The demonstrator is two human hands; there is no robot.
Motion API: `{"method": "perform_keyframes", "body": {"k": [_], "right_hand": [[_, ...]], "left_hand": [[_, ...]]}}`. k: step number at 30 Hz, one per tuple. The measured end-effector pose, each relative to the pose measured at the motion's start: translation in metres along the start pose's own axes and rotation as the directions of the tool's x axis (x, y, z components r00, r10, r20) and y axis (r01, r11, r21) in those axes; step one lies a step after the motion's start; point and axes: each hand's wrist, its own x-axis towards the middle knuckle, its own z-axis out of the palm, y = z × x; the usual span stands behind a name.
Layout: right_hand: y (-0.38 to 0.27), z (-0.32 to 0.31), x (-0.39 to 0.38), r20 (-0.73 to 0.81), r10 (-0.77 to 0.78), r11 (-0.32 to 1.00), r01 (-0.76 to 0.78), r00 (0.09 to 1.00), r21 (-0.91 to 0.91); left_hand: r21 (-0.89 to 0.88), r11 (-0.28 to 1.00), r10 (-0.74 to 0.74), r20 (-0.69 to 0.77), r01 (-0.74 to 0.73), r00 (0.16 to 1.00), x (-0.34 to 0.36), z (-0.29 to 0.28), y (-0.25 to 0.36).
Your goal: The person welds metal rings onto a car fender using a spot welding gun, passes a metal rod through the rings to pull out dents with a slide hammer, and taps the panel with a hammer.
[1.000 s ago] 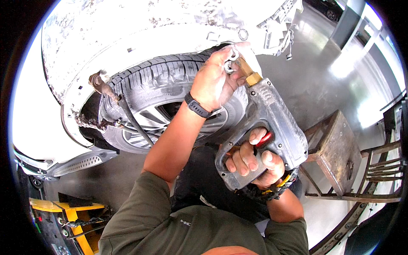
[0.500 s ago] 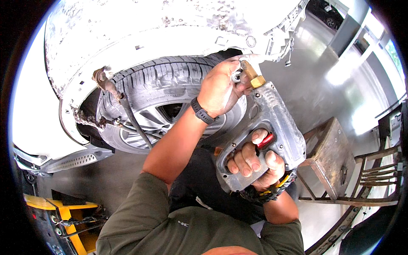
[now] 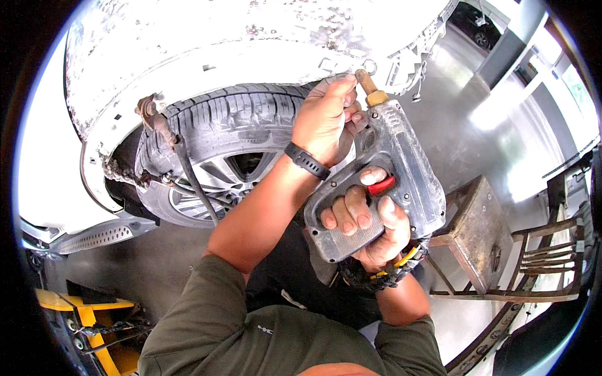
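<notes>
My right hand (image 3: 367,216) is wrapped round the handle of a grey pistol-shaped spot-welding gun (image 3: 411,166), one finger at its red trigger (image 3: 380,185). The gun's brass tip (image 3: 370,86) points up at the lower edge of a bare, spotted white car panel (image 3: 188,44). Beside the tip, my left hand (image 3: 323,119) is closed, thumb and fingers pinched together near the panel's edge. What those fingers hold, if anything, is hidden. Whether the tip touches the panel I cannot tell.
Under the panel sits a wheel with a worn tyre (image 3: 232,113). A cable with a clamp (image 3: 153,119) hangs from the arch at left. A wooden stool (image 3: 473,232) and a chair (image 3: 552,257) stand at right; a yellow-framed cart (image 3: 94,319) stands at lower left.
The gun has moved up and slightly left, bringing its brass tip closer to the panel edge. My left hand has shifted slightly up, its fingers still closed.
</notes>
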Motion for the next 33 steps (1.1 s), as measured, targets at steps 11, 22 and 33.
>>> {"method": "perform_keyframes", "body": {"k": [11, 22, 33], "right_hand": [[0.004, 0.005, 0.011, -0.042, -0.050, 0.997, 0.047, 0.998, -0.065], [0.003, 0.007, 0.008, -0.090, -0.048, 0.995, 0.040, 0.995, -0.093], [0.000, 0.020, 0.011, -0.154, -0.024, 0.995, 0.008, 0.988, -0.103]], "left_hand": [[0.018, 1.000, -0.005, 0.032, 0.004, 0.999, 0.007, 0.001, 0.002], [-0.018, 1.000, -0.023, 0.012, 0.023, 1.000, 0.004, 0.005, 0.002], [-0.055, 0.997, -0.047, 0.043, 0.049, 0.998, 0.006, 0.006, 0.003]]}}
